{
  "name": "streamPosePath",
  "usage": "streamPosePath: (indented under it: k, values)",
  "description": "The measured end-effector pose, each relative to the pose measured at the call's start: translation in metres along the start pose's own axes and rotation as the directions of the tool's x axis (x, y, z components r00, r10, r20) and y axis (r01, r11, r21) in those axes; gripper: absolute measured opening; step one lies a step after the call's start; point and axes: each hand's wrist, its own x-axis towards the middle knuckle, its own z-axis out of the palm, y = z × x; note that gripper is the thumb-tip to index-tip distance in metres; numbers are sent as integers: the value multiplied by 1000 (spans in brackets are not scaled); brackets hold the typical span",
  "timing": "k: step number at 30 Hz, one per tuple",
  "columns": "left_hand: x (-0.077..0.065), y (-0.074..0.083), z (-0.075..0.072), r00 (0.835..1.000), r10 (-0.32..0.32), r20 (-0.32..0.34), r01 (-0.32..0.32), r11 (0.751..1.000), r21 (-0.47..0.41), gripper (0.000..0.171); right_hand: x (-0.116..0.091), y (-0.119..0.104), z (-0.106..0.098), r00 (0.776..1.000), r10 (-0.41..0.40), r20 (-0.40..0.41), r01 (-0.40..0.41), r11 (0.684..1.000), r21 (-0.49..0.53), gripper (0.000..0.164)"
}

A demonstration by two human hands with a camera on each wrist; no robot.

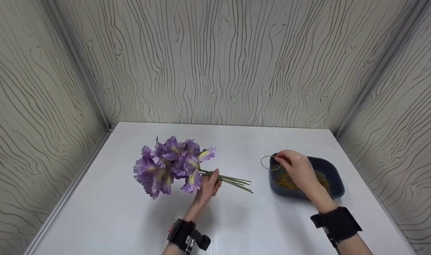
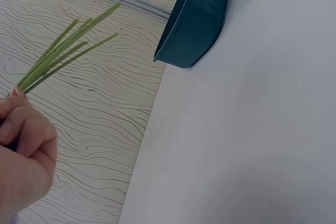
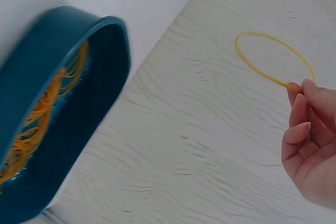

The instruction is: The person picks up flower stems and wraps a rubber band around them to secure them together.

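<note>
A bunch of purple irises [image 1: 176, 163] with yellow-marked petals is gripped by its green stems [image 1: 236, 181] in my left hand [image 1: 208, 187]. The blossoms point left and the stem ends stick out to the right, apart from one another at the tips. In the left wrist view, curled fingers [image 2: 31, 124] wrap the stems [image 2: 68, 51]. Between thumb and fingertips my right hand [image 1: 298, 170] pinches a yellow rubber band [image 3: 257, 69], which hangs as an open loop. That hand is above the near-left part of a dark blue tub [image 1: 330, 170].
More yellow rubber bands [image 3: 39, 119] lie heaped inside the tub, which stands on the right of the white table [image 1: 130, 219]. Wood-grain patterned panels [image 1: 215, 63] enclose the table at the back and both sides. Each wrist wears a black strap [image 1: 339, 225].
</note>
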Motion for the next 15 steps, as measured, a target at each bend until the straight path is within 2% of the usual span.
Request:
streamPosePath:
  k: [6, 15]
  values:
    - [0, 1, 0, 1000, -21, -10, 21, 1000, -8, 45, 2, -27, -4, 985, -174, -14, 174, 984, 24, 18]
    - [2, 4, 2, 999, -22, -30, 21, 999, -28, 46, 2, -63, -9, 940, -340, -38, 342, 934, 104, 23]
